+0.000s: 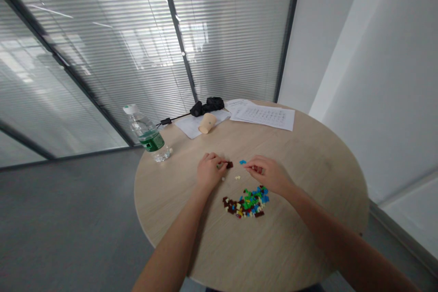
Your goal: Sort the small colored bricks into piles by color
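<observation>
My left hand (211, 171) rests on the round wooden table, its fingers pinched on a dark brown toy brick (230, 164). Across a small gap, my right hand (267, 173) has its fingers closed, with a small blue toy brick (242, 162) at the fingertips. Between and just below the hands lie a few tiny cream bricks (237, 177) and a small pale piece (223, 179). Closer to me is a loose curved pile of toy bricks (251, 200) in brown, green, blue, cream and some yellow.
A clear water bottle (150, 137) with a green label stands at the table's left edge. Farther back are a paper cup (207, 123) on its side, a black bundled item (209, 106) with a cord, and printed sheets (265, 115). Glass panels with blinds (239, 45) rise behind the table (325, 178).
</observation>
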`<move>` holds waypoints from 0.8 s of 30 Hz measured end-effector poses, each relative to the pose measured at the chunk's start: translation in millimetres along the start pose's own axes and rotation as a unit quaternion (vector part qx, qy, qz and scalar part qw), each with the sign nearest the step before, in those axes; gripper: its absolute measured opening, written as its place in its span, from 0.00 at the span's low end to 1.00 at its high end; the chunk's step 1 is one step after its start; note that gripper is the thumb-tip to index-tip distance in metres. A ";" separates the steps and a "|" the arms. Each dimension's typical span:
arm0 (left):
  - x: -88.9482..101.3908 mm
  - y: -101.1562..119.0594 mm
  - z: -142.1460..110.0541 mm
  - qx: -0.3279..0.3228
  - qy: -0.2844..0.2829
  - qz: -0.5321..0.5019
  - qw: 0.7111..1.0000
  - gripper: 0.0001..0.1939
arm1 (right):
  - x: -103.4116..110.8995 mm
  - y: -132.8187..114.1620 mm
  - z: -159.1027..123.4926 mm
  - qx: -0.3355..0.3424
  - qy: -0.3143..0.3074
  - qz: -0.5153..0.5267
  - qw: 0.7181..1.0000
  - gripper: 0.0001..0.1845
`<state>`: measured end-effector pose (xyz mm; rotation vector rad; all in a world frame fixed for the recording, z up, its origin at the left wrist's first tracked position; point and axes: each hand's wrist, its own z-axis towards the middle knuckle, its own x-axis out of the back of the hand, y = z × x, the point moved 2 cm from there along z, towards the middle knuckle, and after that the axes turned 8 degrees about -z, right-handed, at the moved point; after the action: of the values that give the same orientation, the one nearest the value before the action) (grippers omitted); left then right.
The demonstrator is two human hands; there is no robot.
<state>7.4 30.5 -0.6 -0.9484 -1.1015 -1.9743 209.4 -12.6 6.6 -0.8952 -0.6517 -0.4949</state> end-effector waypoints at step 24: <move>11.5 -2.3 -3.7 -0.005 -0.037 0.034 0.999 0.10 | 21.1 50.3 -11.2 -0.124 -0.271 0.004 0.955 0.08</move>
<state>-1.3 25.9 6.7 -1.0590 -1.0859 -1.9052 259.9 2.5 -11.4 -1.2896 -1.1000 -0.3251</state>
